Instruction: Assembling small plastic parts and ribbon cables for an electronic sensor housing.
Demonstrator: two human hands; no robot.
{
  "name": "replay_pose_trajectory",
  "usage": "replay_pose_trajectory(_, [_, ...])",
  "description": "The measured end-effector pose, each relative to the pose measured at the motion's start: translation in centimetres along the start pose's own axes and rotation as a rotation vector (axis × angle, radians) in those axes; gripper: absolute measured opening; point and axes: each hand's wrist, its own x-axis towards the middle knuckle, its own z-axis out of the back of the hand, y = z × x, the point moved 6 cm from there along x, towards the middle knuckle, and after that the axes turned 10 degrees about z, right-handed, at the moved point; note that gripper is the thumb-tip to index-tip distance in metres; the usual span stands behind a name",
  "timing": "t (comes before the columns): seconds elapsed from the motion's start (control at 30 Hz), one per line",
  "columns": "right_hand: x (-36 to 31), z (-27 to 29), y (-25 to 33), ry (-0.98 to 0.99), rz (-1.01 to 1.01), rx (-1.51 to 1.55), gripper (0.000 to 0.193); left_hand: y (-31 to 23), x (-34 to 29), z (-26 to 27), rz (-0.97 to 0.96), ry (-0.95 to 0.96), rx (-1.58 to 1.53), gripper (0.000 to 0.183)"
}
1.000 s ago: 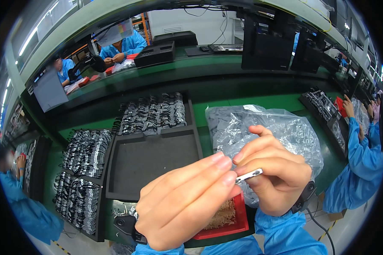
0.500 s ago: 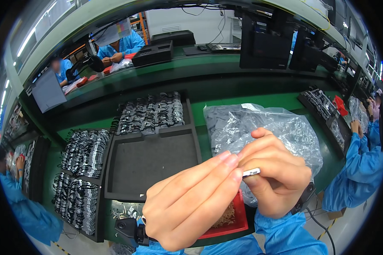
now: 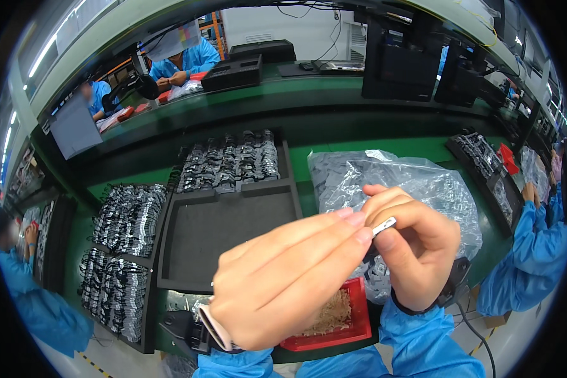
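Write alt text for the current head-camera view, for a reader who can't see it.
A right hand pinches a small whitish part that meets the left hand above a green workbench. A clear plastic bag of grey pieces lies beyond, a red tray of tan bits sits nearer, and black trays with metallic parts are leftward.

One left hand [image 3: 290, 277] and one right hand [image 3: 422, 252]; one small white piece [image 3: 384, 225] at the fingertips; two black wrist devices [image 3: 180, 332]; one clear plastic bag [image 3: 435, 195]; one red tray [image 3: 362, 312], with tan bits too many to count; two black foam trays [image 3: 214, 227] nearest, with three blocks of metal parts [image 3: 126, 217] between them, too crowded to tally singly; two dark monitors [image 3: 398, 66]; one hanging paper sheet [image 3: 75, 132]; two co-workers [image 3: 189, 58] across the bench.
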Motion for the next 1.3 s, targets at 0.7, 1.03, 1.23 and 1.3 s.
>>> replay_pose_trajectory(0.7, [1.2, 3.4, -2.9, -0.081, -0.270, 0.112, 0.018, 6.5, -8.3, -0.6, 0.396, 0.380, 0.445, 0.014])
replay_pose_trajectory(1.03, [1.3, 2.8, -1.8, -0.034, -0.222, 0.023, 0.024, 8.8, -12.0, -2.2, 0.548, 0.502, 0.456, 0.009])
replay_pose_trajectory(1.23, [1.2, 2.9, -1.6, -0.050, -0.203, 0.027, 0.024, 8.9, -13.3, -2.7, 0.549, 0.592, 0.403, 0.016])
replay_pose_trajectory(1.3, [1.2, 2.9, -1.6, -0.048, -0.201, 0.028, 0.024, 8.8, -13.3, -2.8, 0.561, 0.611, 0.384, 0.019])
